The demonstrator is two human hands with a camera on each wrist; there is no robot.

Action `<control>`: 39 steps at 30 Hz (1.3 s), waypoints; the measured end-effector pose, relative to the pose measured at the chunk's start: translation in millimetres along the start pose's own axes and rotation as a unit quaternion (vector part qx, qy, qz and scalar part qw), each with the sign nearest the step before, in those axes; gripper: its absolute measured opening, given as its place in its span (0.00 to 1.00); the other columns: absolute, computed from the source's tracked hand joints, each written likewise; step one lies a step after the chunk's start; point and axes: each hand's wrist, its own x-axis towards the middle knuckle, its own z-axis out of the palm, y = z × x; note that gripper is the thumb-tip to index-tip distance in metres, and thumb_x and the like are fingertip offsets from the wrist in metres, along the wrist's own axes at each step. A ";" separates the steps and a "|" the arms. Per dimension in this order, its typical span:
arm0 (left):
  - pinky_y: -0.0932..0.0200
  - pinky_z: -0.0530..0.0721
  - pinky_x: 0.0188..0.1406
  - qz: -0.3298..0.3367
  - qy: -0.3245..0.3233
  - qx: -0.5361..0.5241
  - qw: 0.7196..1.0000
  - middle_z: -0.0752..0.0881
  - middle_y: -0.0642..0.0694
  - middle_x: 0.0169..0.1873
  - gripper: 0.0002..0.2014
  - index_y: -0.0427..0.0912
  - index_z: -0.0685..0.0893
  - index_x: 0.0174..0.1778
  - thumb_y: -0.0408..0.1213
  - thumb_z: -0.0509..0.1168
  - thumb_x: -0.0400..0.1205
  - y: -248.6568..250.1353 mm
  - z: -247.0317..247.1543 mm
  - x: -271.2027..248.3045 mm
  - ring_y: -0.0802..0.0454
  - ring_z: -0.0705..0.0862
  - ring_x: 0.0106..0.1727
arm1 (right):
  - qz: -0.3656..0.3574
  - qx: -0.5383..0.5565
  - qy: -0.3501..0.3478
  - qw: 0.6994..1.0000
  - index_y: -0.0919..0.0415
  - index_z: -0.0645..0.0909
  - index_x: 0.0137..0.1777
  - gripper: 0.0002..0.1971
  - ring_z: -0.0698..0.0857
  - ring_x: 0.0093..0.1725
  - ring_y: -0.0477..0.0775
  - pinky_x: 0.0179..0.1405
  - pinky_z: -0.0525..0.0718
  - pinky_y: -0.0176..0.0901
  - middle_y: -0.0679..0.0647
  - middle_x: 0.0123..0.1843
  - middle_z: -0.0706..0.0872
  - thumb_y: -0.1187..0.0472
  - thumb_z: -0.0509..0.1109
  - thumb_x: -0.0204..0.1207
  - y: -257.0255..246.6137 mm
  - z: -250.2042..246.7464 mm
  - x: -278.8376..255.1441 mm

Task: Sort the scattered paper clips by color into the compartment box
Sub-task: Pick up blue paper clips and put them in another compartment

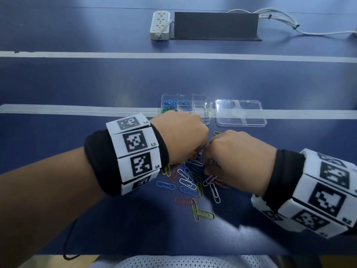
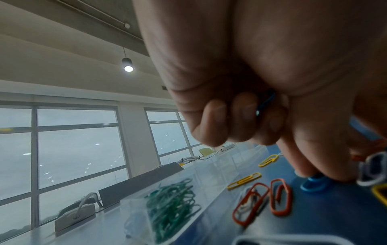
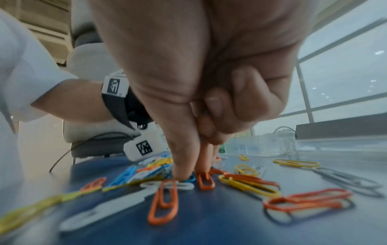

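Loose paper clips in blue, white, red and yellow lie scattered on the blue table. Both hands reach down into this pile, side by side. My left hand keeps a blue clip tucked under its curled fingers, while its thumb and forefinger touch another blue clip on the table. With thumb and forefinger, my right hand pinches at a blue clip in the heap. The clear compartment box stands just behind the hands, with green clips and blue clips in its left compartments.
The box's clear lid lies to the right of it. A power strip, a black block and white cables sit at the far side. Grey tape lines cross the table.
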 end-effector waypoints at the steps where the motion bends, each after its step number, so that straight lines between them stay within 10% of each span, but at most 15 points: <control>1: 0.52 0.77 0.35 -0.002 0.000 0.008 1.000 0.83 0.45 0.48 0.08 0.50 0.78 0.34 0.43 0.60 0.79 0.6 -0.6 -0.3 0.41 0.84 0.48 | 0.000 -0.007 0.001 1.000 0.54 0.81 0.53 0.10 0.84 0.53 0.65 0.49 0.84 0.56 0.58 0.53 0.83 0.54 0.65 0.75 -0.3 0.4 1.3; 9: 0.52 0.78 0.36 -0.009 0.028 0.012 1.000 0.82 0.46 0.48 0.07 0.45 0.80 0.42 0.42 0.59 0.78 2.9 2.5 -1.1 0.41 0.84 0.48 | 0.007 -0.034 0.010 0.999 0.56 0.79 0.45 0.05 0.76 0.40 0.64 0.37 0.75 0.47 0.58 0.50 0.81 0.59 0.62 0.73 -5.3 -4.6 -0.5; 16: 0.58 0.75 0.38 -0.043 0.104 -0.205 0.972 0.74 0.54 0.26 0.04 0.49 0.71 0.33 0.37 0.59 0.73 -10.2 -0.4 -13.8 0.59 0.71 0.29 | -0.001 0.023 0.002 1.000 0.59 0.84 0.38 0.09 0.80 0.37 0.59 0.37 0.80 0.43 0.54 0.34 0.85 0.56 0.65 0.70 15.6 -13.0 5.1; 21: 0.64 0.65 0.38 -0.042 0.040 -0.204 0.977 0.72 0.58 0.26 0.07 0.55 0.71 0.43 0.35 0.57 0.77 -14.6 3.3 -24.4 0.64 0.71 0.29 | 0.047 0.124 -0.042 0.990 0.51 0.78 0.32 0.08 0.75 0.30 0.42 0.33 0.73 0.34 0.46 0.28 0.79 0.55 0.65 0.73 32.0 -21.3 6.9; 28: 0.59 0.69 0.36 -0.045 -0.002 -0.256 0.966 0.75 0.53 0.26 0.10 0.50 0.68 0.31 0.36 0.53 0.79 -2.0 6.8 -25.3 0.58 0.73 0.30 | 0.080 0.227 -0.049 0.969 0.57 0.76 0.31 0.08 0.77 0.27 0.51 0.31 0.77 0.44 0.52 0.26 0.82 0.52 0.66 0.58 41.5 -33.2 14.4; 33: 0.62 0.69 0.29 -0.019 0.004 -0.248 0.969 0.74 0.53 0.25 0.05 0.51 0.73 0.37 0.44 0.63 0.75 -0.3 12.2 -25.3 0.60 0.72 0.27 | 0.075 0.333 -0.001 0.940 0.57 0.80 0.40 0.07 0.78 0.21 0.48 0.26 0.78 0.37 0.48 0.21 0.82 0.68 0.64 0.67 44.4 -46.4 29.8; 39: 0.55 0.81 0.53 0.012 -0.002 -0.182 0.983 0.84 0.51 0.43 0.06 0.50 0.83 0.47 0.42 0.64 0.76 -2.8 17.8 -22.6 0.51 0.79 0.45 | 0.071 0.257 0.045 0.963 0.51 0.87 0.43 0.10 0.83 0.25 0.43 0.31 0.81 0.27 0.48 0.28 0.85 0.63 0.64 0.73 35.0 -60.1 50.8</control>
